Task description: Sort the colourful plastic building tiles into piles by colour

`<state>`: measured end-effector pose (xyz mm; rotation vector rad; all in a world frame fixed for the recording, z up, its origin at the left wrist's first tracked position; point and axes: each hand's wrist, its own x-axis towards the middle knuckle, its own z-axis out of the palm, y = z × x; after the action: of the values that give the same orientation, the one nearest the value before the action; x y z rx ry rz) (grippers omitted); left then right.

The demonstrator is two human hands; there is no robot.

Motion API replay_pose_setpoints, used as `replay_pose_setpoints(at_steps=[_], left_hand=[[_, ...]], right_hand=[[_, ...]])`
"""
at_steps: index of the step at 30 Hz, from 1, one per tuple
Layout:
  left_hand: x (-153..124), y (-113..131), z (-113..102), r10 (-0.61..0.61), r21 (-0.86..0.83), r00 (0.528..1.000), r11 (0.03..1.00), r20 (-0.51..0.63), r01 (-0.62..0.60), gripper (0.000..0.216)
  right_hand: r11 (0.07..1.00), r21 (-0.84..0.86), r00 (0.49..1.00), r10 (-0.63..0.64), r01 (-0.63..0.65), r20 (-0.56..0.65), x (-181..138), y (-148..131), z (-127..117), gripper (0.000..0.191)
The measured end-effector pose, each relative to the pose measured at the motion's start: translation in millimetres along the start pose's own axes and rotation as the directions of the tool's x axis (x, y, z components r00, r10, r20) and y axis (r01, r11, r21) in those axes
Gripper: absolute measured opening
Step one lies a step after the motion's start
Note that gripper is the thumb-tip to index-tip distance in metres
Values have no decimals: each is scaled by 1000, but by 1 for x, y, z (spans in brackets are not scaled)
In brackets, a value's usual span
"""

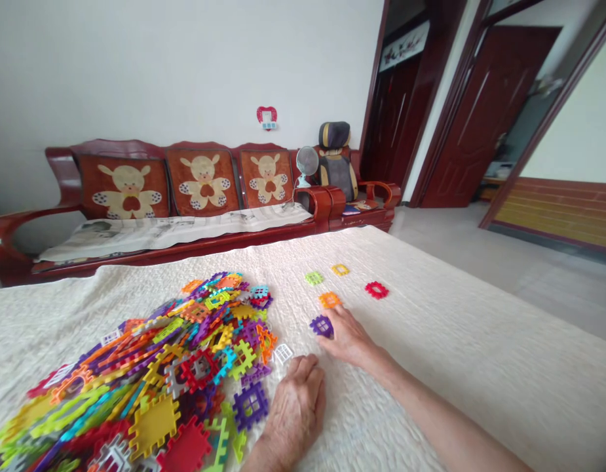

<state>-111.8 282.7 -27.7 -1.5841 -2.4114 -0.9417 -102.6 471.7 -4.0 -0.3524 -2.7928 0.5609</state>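
Observation:
A big heap of colourful plastic interlocking tiles (pixel 150 373) lies on the cream cloth (pixel 454 367) at the left. My left hand (pixel 295 406) rests palm down beside the heap, fingers loosely curled, fingertips by a white tile (pixel 283 354). My right hand (pixel 349 337) reaches forward, its fingertips on a purple tile (pixel 321 325). Set apart beyond it lie an orange tile (pixel 329 300), a green tile (pixel 313 278), a yellow tile (pixel 340 269) and a red tile (pixel 376 290).
A red wooden sofa (pixel 185 216) with bear cushions stands behind the cloth-covered surface, with a small fan (pixel 307 160) and a massage cushion (pixel 336 160) at its right end. Dark wooden doors (pixel 479 118) are at the back right, above a tiled floor.

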Motion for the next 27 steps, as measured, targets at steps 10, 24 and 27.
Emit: replay_pose_setpoints(at_steps=[10,24,27], left_hand=[[2,1,-3,18,-13,1000,1000,-19,-19,27],[2,-6,11,-1,-41,997,999,-74,-2,19],[2,-14,19,20,-50,998,998,-63,-23,17]], right_hand=[[995,94,999,35,-32,-35,5,-1,-3,25],[998,-61,986,19,-30,-166,139,-6,22,24],[993,-84,979,68,-86,-190,170,-8,28,21]])
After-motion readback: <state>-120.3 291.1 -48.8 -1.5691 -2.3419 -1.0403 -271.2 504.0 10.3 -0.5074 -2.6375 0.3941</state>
